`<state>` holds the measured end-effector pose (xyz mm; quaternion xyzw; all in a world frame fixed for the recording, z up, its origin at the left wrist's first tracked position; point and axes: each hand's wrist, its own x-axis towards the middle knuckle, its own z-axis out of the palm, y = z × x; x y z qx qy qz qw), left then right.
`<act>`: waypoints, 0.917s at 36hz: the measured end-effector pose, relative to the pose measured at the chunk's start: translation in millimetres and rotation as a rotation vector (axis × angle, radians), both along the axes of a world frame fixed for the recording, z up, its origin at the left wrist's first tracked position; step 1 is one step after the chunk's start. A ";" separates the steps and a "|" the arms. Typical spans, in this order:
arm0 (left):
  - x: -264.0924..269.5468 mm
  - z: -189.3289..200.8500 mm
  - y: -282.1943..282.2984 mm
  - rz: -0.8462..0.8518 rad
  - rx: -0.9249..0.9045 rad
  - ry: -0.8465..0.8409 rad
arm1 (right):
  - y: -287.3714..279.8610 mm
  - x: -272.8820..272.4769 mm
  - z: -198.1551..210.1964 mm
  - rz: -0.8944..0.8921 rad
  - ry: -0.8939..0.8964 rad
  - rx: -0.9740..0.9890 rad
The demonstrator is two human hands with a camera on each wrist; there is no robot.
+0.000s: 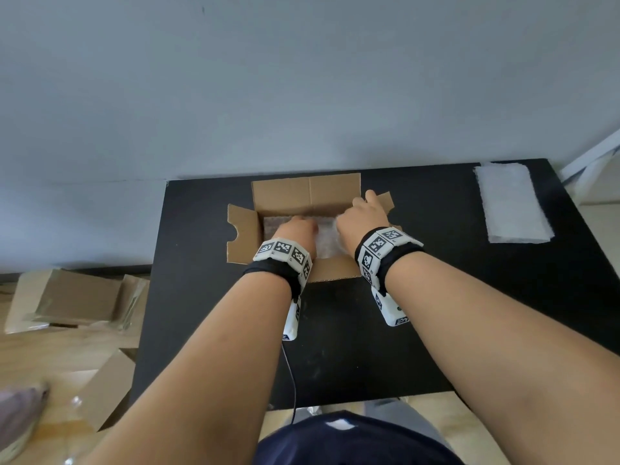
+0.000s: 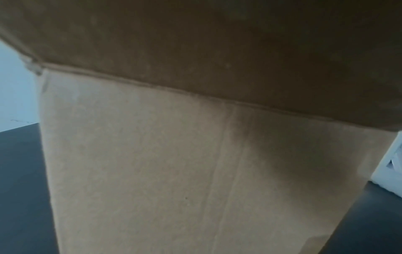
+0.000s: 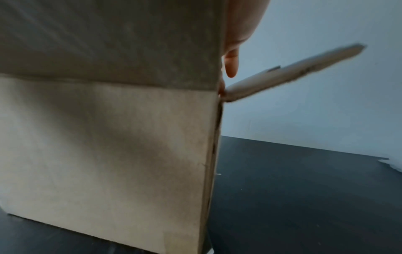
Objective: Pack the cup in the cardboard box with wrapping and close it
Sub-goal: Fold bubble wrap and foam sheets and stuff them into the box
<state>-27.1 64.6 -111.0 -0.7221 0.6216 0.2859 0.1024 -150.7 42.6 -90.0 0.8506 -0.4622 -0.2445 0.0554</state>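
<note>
An open cardboard box (image 1: 308, 193) stands at the far middle of the black table (image 1: 436, 297), all its flaps spread outward. Bubble wrap (image 1: 327, 241) fills its inside; the cup is hidden. My left hand (image 1: 297, 228) reaches down into the left half onto the wrap, fingers out of sight. My right hand (image 1: 360, 214) is in the right half, one finger lying over the right edge. The left wrist view shows only the box's near wall (image 2: 174, 171) and the flap above it. In the right wrist view I see the wall (image 3: 108, 137), one fingertip (image 3: 231, 65) and the right flap (image 3: 293, 68).
A stack of white wrapping sheets (image 1: 511, 203) lies at the table's far right corner. Flat cardboard (image 1: 77, 297) and a small box (image 1: 104, 391) lie on the wooden floor to the left. A grey wall stands just behind the table.
</note>
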 end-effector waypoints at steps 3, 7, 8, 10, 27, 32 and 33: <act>0.5 -3.4 -1.3 -0.003 0.001 0.007 | -4.0 0.3 -7.9 0.017 0.004 -0.003; 1.9 -8.2 -1.3 0.010 -0.036 0.046 | -6.4 3.4 -12.4 0.045 0.039 0.003; 2.0 -9.4 -1.0 0.014 -0.045 0.052 | -6.5 3.6 -12.6 0.055 0.038 -0.007; 2.0 -10.0 0.0 0.021 -0.053 0.060 | -6.2 2.9 -13.5 0.073 0.021 -0.023; -4.6 10.6 21.9 0.099 -0.123 0.069 | -0.9 -29.0 15.9 -0.167 -0.415 0.002; -15.2 28.2 25.0 0.104 -0.228 0.085 | -8.0 -61.2 29.6 -0.315 -0.583 -0.103; -18.7 32.3 24.2 0.095 -0.250 0.085 | -10.0 -68.6 31.9 -0.332 -0.582 -0.113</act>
